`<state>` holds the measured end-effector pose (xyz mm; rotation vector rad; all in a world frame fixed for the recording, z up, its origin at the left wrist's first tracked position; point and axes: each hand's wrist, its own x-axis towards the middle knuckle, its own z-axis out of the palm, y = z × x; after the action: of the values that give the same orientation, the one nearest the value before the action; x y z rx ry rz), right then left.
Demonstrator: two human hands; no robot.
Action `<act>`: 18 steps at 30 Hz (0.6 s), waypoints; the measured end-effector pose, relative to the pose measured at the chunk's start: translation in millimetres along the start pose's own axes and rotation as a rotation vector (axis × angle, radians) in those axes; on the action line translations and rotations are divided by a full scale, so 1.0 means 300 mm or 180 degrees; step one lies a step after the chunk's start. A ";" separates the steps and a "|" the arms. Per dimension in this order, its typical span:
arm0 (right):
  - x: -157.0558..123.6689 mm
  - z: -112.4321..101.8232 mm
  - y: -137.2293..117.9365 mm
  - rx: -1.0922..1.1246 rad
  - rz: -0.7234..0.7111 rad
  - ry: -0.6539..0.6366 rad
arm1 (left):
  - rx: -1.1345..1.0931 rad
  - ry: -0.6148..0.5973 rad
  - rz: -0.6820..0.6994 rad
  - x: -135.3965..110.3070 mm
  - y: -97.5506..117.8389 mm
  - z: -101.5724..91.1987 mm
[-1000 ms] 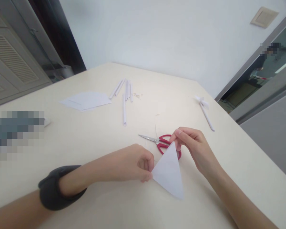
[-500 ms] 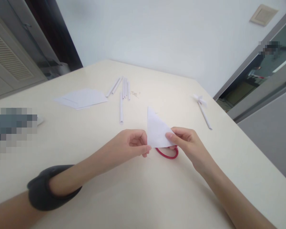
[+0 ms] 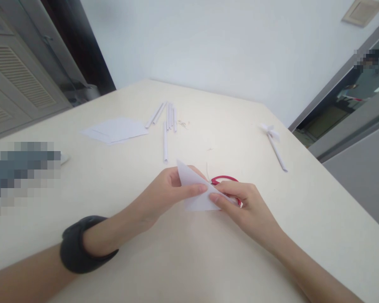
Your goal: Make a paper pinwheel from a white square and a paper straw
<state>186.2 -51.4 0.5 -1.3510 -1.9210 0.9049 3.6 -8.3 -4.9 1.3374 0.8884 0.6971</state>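
Note:
A white paper triangle (image 3: 196, 203) is held between my two hands, just above the table. My left hand (image 3: 173, 189) pinches it near the middle of its slanted edge, thumb in front and fingers behind. My right hand (image 3: 240, 198) grips the same sheet toward its right corner, thumb on the near face. Behind the paper and right hand lie red-handled scissors (image 3: 225, 178); their blades are mostly hidden. A thin white paper strip (image 3: 207, 170) rests beside the scissors.
Several rolled paper tubes (image 3: 165, 143) lie at the back middle, near small pins or clips (image 3: 182, 123). Loose paper sheets (image 3: 116, 131) are on the left. A paper pinwheel on a tube (image 3: 277, 151) lies right. Beyond the doorway is a person (image 3: 355, 80).
My left hand has moved from the paper's lower left corner onto its slanted edge. The triangle has turned and lowered slightly, uncovering more of the scissors.

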 end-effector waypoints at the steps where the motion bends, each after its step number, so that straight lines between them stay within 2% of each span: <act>1: 0.000 0.000 -0.001 -0.0040 -0.0038 0.0041 | -0.0035 -0.0012 0.0015 -0.001 0.000 0.001; 4: 0.000 0.001 -0.003 -0.0013 -0.0091 0.0207 | 0.0077 0.0059 0.0129 -0.007 0.001 0.005; 8: -0.005 0.007 -0.010 0.0208 -0.0126 0.0369 | 0.0668 0.0338 0.0415 -0.020 0.015 0.015; 11: -0.011 0.011 -0.016 0.0334 -0.0312 0.0467 | 0.1028 0.0351 0.0447 -0.030 0.034 0.022; 15: -0.013 0.006 -0.018 0.0304 -0.0488 0.0720 | 0.1006 0.0239 0.0425 -0.037 0.053 0.028; 18: -0.011 0.003 -0.017 0.0304 -0.0513 0.0694 | 0.0939 0.0355 0.0538 -0.041 0.054 0.036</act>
<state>183.7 -56.0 3.6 -1.1695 -1.7680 0.7292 7.5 -22.2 13.0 1.6635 1.0037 0.7992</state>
